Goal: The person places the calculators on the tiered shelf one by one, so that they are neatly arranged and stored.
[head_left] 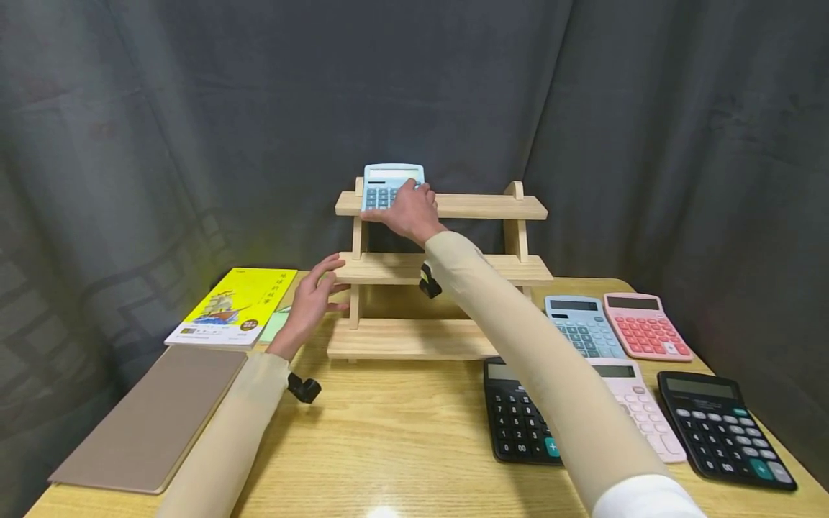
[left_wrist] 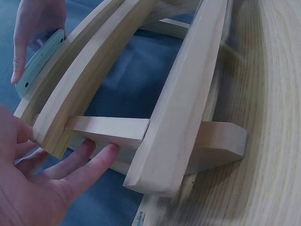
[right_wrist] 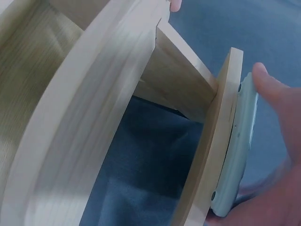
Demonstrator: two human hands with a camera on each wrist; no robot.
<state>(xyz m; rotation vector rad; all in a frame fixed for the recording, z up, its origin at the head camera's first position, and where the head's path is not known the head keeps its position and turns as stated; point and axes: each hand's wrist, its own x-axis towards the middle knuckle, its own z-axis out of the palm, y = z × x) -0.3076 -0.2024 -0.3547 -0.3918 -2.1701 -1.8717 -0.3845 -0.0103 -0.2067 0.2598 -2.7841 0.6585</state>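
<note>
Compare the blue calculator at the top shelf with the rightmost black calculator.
The held calculator is light blue; the rightmost calculator is black.
The right hand grips the held calculator at the top shelf; the rightmost calculator lies on the table, untouched.
Both have a display above keys.

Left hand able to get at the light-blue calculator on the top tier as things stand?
Probably yes: the left hand is just below, by the middle tier, and nothing covers the upper left of the light-blue calculator; the right hand holds it lower down.
</note>
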